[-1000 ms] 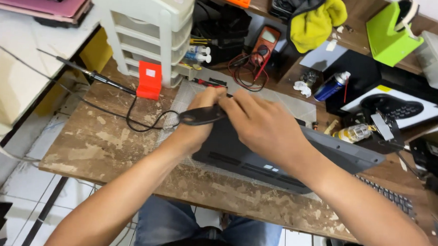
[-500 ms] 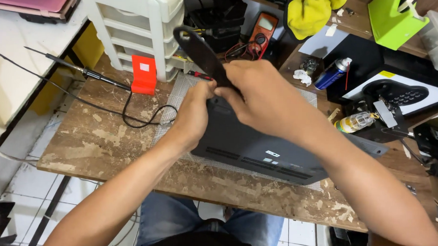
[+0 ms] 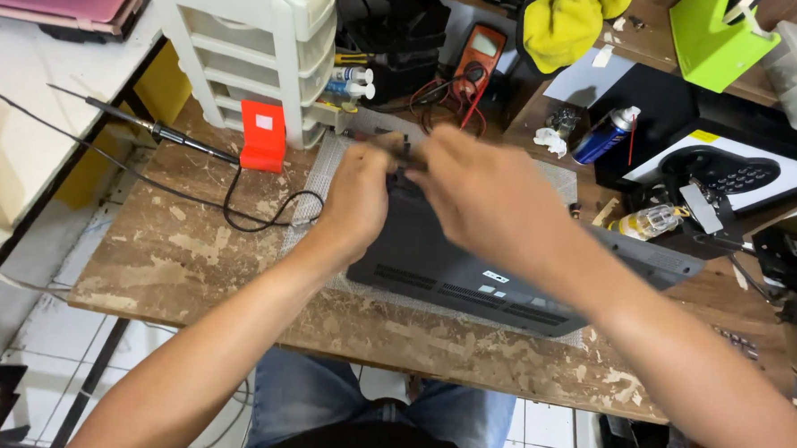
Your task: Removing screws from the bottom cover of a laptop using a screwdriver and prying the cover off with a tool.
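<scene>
Both hands meet over the far left corner of a flat, dark grey plastic laptop [image 3: 468,272] lying bottom-up on the bench. The left hand [image 3: 360,191] curls its fingers over that back edge, and the right hand [image 3: 489,197] — blurred with motion — closes in just beside it, the two touching or nearly so. Between the fingertips a small dark piece [image 3: 404,161] shows, pinched or pressed at the edge; what it is cannot be told, and the blur hides whether the right hand grips it or only bears down on it. The laptop lies directly under and just short of the hands, its long axis running from the far left toward the near right, so the corner being worked is the one farthest from the person's body; the left hand sits squarely on it, while the right reaches across the casing to get there. The underside looks matt and smooth, with slotted vents along the near edge and a small pale label. It rests on a grey mesh mat [image 3: 325,171] over a scarred, paint-flecked wooden bench top [image 3: 173,250]. Farther out stand an orange block-shaped holder [image 3: 263,136], a black-handled soldering iron [image 3: 174,135] with its looping cable, a white plastic drawer unit [image 3: 254,47], an orange-cased multimeter [image 3: 479,53] and a blue spray can [image 3: 605,134].
</scene>
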